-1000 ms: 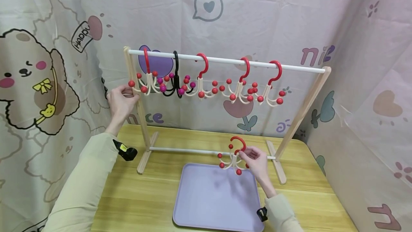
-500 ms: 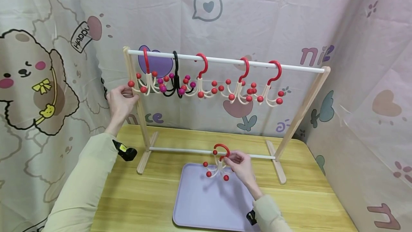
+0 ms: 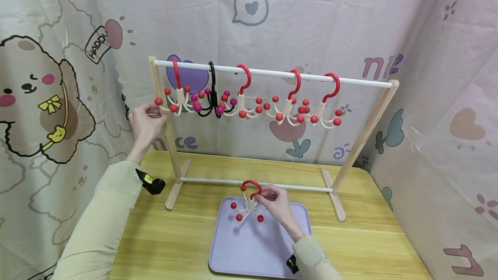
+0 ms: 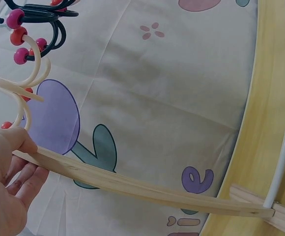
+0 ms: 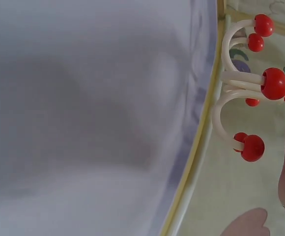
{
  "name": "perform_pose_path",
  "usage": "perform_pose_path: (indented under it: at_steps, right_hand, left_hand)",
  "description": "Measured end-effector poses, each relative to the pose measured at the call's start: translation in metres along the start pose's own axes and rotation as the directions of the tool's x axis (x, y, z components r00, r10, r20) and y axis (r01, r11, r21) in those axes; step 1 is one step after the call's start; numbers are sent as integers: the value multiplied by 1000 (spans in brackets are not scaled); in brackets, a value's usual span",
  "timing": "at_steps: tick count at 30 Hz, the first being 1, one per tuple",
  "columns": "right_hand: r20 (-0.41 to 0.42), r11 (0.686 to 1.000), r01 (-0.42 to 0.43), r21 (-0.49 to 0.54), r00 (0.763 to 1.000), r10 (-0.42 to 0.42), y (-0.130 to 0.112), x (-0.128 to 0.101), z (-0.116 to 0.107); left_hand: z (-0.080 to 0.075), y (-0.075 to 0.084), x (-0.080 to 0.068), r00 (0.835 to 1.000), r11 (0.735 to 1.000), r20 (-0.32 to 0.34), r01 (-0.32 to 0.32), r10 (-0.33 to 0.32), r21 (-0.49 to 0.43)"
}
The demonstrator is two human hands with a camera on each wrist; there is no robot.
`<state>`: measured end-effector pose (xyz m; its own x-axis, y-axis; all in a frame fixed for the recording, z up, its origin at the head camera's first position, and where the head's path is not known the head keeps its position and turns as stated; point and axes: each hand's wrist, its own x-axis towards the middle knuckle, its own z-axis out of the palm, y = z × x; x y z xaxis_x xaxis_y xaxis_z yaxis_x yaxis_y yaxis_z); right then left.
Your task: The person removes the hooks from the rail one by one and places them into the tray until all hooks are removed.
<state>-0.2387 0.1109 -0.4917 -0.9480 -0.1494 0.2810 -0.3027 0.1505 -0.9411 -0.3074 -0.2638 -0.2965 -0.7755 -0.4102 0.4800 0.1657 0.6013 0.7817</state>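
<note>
Since the earlier frames, the right hand [image 3: 277,202] has carried the red-hooked hanger [image 3: 249,202] leftward and lower, from beside the right foot of the rack to a spot over the far edge of the lavender tray [image 3: 233,254]; the left hand [image 3: 145,120] has stayed where it was. Fingers of the right hand pinch the hanger just under its red hook, so its cream arms with red bead tips dangle above the tray, seemingly not yet resting on it; the right wrist view shows those beads [image 5: 274,83] beside the tray's rim [image 5: 201,98]. Meanwhile the left hand grips the left wooden post [image 3: 165,128] of the rack, thumb and fingers wrapped round it, steadying the frame. On the white top rail [image 3: 272,72] four red-hooked hangers and one black hanger [image 3: 212,98] hang in a row. Judging by this, the step in hand is setting a removed hanger down into the tray. The next move calls for lowering it until the beads meet the tray floor, then opening the fingers without snagging a curved arm.
</note>
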Motion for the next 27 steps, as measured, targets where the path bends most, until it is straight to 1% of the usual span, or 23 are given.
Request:
perform_pose_path:
  at_steps: [8,15,17,20,23,27]
  right_hand:
    - [18,998,-44,-43,999,45,-2,-1,18]
    - [55,999,-30,-31,998,32,-33,-9,25]
    - [54,999,-27,-41,998,29,-35,-10,27]
    - [49,998,-27,-53,998,30,-31,-9,31]
    - [38,996,-53,-69,998,56,-17,-6,36]
    - [24,996,-60,-65,998,61,2,-2,41]
  left_hand:
    - [0,0,-1,1000,1000,2,9,-9,6]
    - [-1,0,-1,1000,1000,4,0,0,4]
    - [-1,0,-1,1000,1000,7,2,-2,4]
    - [-1,0,-1,1000,1000,5,2,-2,6]
    - [-1,1,-1,1000,1000,0,2,-2,15]
    - [-1,1,-1,1000,1000,-4,6,-6,25]
